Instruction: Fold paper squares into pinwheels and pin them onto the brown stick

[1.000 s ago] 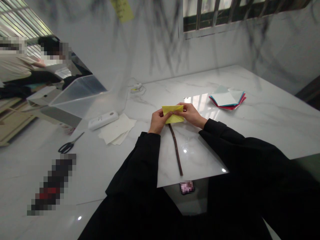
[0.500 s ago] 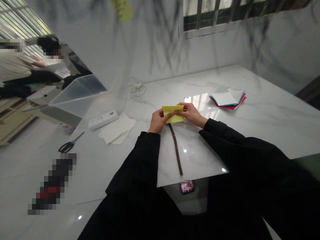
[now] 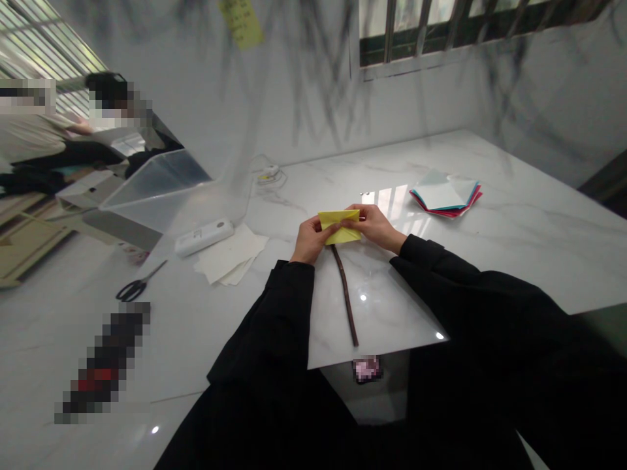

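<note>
Yellow paper folded over a white marble table

A folded yellow paper sheet (image 3: 339,226) is pinched between the left hand (image 3: 309,239) and right hand (image 3: 373,226), just above a brown stick (image 3: 345,295) on the glossy marble table (image 3: 514,222). Coloured paper stack (image 3: 445,194), scissors (image 3: 139,282) and a barred window (image 3: 441,26) are seen; the yellow wall note (image 3: 240,21) is unreadable.

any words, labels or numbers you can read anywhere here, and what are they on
None can be read.
Yellow note on the wall: dark writing, too blurred to read.
White remote on the table: small marks, too small to read.
Yellow paper, held by the left hand and right hand: no print visible.
Stack of coloured paper: no print visible.
</note>
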`<state>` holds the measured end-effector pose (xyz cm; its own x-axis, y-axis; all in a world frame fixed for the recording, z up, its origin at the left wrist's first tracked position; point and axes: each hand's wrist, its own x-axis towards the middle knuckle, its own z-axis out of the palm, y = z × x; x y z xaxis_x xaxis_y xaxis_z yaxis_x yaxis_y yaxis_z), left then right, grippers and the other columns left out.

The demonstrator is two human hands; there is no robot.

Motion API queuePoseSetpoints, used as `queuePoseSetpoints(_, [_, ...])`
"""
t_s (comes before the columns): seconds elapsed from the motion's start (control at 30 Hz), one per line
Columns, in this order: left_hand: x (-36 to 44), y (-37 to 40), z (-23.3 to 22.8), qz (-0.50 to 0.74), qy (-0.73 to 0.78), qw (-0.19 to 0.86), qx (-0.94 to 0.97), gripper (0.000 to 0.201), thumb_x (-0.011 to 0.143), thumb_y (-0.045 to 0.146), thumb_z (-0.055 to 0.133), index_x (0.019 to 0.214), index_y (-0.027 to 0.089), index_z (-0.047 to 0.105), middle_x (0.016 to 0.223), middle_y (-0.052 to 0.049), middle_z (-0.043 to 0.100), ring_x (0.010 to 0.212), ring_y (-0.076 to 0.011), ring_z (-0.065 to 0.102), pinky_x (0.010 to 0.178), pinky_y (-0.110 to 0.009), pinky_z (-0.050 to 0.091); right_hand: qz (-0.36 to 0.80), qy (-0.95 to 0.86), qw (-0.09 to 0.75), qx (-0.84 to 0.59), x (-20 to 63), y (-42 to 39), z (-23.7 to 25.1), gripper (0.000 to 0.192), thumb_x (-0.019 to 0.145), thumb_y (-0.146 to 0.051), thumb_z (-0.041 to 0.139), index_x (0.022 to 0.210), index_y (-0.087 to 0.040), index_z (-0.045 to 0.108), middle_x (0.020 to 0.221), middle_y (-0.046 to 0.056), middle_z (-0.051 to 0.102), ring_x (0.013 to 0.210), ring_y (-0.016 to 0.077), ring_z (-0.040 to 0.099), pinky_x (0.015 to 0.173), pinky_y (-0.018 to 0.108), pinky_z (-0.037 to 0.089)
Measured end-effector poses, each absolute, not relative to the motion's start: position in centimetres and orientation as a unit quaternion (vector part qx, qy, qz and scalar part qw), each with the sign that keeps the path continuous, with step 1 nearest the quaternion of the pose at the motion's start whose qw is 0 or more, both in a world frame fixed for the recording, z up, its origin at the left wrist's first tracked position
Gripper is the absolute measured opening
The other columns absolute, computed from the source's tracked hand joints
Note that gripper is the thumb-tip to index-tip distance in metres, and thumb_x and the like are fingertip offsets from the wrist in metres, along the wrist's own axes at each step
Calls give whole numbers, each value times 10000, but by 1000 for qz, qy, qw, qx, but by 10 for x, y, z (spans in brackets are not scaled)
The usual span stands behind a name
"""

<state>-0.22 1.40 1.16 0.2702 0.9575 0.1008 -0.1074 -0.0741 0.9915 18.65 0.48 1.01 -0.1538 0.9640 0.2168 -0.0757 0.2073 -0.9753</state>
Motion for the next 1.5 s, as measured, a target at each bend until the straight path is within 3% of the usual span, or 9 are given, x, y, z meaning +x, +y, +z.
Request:
queuePoseSetpoints(0.57, [0, 13, 14, 473, 392, 557, 559, 623, 567, 489, 969, 1026, 118, 769, 980, -112, 812, 900, -260, 759, 879, -412, 614, 483, -577, 528, -394, 187, 4, 12, 435, 647, -493, 916, 851, -172, 704, 823, 24, 736, 755, 165, 643, 750, 315, 557])
queuePoseSetpoints(0.8, [1, 13, 14, 482, 397, 547, 558, 627, 587, 500, 947, 1049, 117, 765, 1005, -122, 809, 950, -284, 753, 907, -443, 605, 520, -575, 505, -379, 188, 3, 10, 435, 674, -501, 911, 932, -187, 757, 971, 65, 792, 908, 220, 717, 864, 369, 603])
queuePoseSetpoints(0.93, [2, 11, 18, 479, 387, 554, 560, 631, 603, 529, 935, 1052, 121, 761, 1030, -124, 802, 963, -277, 745, 882, -407, 598, 541, -562, 504, -372, 188, 4, 8, 461, 647, -477, 937, 958, -179, 774, 992, 71, 804, 928, 235, 734, 878, 384, 614])
queuePoseSetpoints(1.07, [0, 11, 24, 487, 389, 552, 553, 559, 714, 628, 844, 1002, 158, 750, 1016, -94, 784, 878, -222, 729, 783, -333, 579, 565, -523, 516, -375, 192, 7, 8, 466, 623, -444, 956, 954, -167, 781, 993, 77, 810, 919, 235, 741, 900, 393, 617])
queuePoseSetpoints(1.17, [-7, 17, 25, 515, 440, 496, 543, 546, 835, 709, 692, 964, 180, 729, 952, -79, 751, 755, -173, 683, 679, -289, 524, 578, -490, 532, -378, 199, 12, 10, 459, 610, -402, 969, 953, -166, 775, 1010, 82, 810, 928, 236, 747, 910, 398, 621])
queuePoseSetpoints(1.27, [-14, 20, 23, 518, 523, 380, 560, 509, 913, 686, 594, 993, 198, 714, 907, -69, 720, 717, -167, 632, 688, -294, 495, 573, -465, 552, -389, 209, 16, 12, 407, 630, -386, 967, 894, -169, 745, 979, 90, 804, 950, 253, 753, 906, 416, 632])
queuePoseSetpoints(1.37, [-14, 14, 22, 464, 577, 239, 627, 403, 814, 516, 780, 1093, 235, 703, 902, -47, 699, 830, -219, 637, 823, -336, 491, 558, -455, 562, -407, 219, 19, 13, 363, 676, -399, 943, 847, -178, 712, 937, 96, 794, 966, 267, 755, 898, 429, 641])
queuePoseSetpoints(1.5, [-8, 5, 20, 390, 564, 171, 707, 551, 656, 294, 881, 1175, 238, 703, 900, -64, 688, 963, -309, 644, 942, -405, 459, 571, -455, 559, -393, 224, 16, 9, 401, 626, -414, 960, 848, -180, 722, 962, 104, 797, 947, 261, 752, 917, 418, 636])
